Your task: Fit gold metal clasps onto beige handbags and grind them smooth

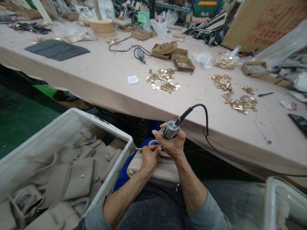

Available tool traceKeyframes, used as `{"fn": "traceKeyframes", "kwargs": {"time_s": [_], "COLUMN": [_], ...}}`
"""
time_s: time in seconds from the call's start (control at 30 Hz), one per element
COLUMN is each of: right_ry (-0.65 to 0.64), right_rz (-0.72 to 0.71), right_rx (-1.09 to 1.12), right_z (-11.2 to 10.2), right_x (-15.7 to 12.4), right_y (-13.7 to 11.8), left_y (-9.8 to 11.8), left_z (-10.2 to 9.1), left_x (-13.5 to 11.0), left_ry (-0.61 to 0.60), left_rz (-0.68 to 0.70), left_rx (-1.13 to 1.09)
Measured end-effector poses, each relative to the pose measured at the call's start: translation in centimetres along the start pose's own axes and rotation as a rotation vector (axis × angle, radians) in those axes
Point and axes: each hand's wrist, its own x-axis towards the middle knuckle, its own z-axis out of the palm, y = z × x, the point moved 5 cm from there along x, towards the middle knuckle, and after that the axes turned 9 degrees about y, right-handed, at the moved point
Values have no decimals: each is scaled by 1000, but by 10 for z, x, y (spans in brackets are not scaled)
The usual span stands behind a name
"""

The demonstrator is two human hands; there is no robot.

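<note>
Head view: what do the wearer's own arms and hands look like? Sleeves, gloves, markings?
Left hand and right hand are both ungloved, with no watch or bracelet visible at the wrists. Forearms are bare up to loose grey fabric sleeves ending near the elbows. No print or logo can be made out on the sleeves.

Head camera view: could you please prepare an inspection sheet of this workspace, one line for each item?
Surface: long table with a pale cover.
Job's things: beige bag on the person's lap; grey corded tool above it.
Clutter: gold-coloured pieces in loose piles; open cardboard boxes behind.
Hands: right hand grips the tool; left hand is at the bag's top, exact hold unclear.
Cables: black cable loops from the tool, then runs rightward.
Surroundings: white crate of beige bags at left; another person's hand across the table.
</note>
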Motion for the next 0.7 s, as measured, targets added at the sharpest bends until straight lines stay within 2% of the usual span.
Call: {"fn": "traceKeyframes", "kwargs": {"time_s": [0.1,0.2,0.3,0.5,0.7], "right_ry": [34,159,292,380,444], "right_rz": [-20,-64,-54,55,238], "right_rx": [104,258,374,502,580], "right_z": [-9,-27,-49,-84,-100], "right_x": [4,15,28,40,40], "right_y": [-15,-35,-44,-30,-12], "left_y": [7,8,7,16,20], "left_z": [2,2,3,5,11], "left_x": [-3,-3,-3,-2,-1], "left_ry": [-7,33,47,48,32], "left_rz": [21,1,-32,30,55], "left_rx": [-14,-27,31,326,410]}}
